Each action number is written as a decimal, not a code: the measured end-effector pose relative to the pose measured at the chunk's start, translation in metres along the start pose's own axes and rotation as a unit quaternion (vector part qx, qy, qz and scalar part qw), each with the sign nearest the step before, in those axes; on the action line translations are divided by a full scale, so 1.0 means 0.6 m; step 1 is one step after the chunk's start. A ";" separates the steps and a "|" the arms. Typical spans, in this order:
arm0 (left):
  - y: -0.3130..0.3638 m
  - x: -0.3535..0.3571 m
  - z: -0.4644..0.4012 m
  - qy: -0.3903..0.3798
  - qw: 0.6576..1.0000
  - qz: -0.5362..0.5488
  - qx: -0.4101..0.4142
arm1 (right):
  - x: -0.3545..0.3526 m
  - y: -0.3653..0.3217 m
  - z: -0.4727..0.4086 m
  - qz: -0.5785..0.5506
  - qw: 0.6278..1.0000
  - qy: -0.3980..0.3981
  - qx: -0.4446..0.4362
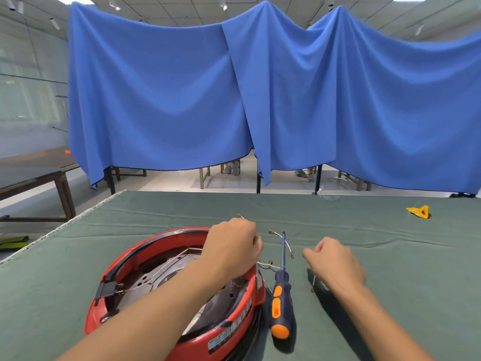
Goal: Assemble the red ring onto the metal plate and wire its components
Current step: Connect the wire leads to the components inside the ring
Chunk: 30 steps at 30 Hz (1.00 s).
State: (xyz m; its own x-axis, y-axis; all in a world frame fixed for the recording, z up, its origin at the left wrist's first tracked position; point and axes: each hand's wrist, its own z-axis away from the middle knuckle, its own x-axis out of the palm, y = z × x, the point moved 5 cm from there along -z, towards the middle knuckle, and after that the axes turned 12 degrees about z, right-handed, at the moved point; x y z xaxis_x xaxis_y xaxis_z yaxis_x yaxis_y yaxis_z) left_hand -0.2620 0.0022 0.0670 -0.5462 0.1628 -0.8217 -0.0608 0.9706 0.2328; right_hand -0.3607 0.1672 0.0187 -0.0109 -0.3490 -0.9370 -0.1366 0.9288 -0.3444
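The red ring (125, 259) lies on the green table cloth around a round metal plate (153, 280), with thin wires crossing the plate and a black block (106, 289) on its left side. My left hand (231, 247) sits over the ring's far right rim with its fingers curled; what they hold is hidden. My right hand (335, 259) hovers above the cloth to the right, fingers loosely curled and the fingertips drawn together. Loose white wires (285, 243) with small terminals lie between the two hands.
A screwdriver (281, 295) with a blue and orange handle lies beside the ring, tip pointing away. A small screw (313, 284) rests under my right wrist. A yellow scrap (419, 211) lies far right. A blue curtain (260, 100) hangs behind the table (390, 295).
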 end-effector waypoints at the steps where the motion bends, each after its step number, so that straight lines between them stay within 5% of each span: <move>1: -0.003 0.001 0.001 0.003 1.000 0.019 -0.003 | 0.004 0.002 0.001 0.069 0.998 -0.013 0.000; 8: -0.014 0.002 0.003 -0.002 0.995 0.094 -0.025 | 0.019 -0.025 0.005 0.257 0.962 -0.089 -0.026; 30: -0.012 -0.011 0.016 -0.019 0.985 0.158 -0.072 | 0.000 -0.029 0.014 0.237 0.967 -0.081 -0.048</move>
State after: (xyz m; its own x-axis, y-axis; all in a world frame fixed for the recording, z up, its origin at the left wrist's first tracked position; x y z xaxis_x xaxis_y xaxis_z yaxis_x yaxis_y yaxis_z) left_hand -0.2498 -0.0039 0.0659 -0.5247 0.4621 -0.7150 -0.0121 0.8358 0.5489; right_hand -0.3499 0.1524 0.0241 0.0600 0.1453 -0.9876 -0.2459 0.9610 0.1264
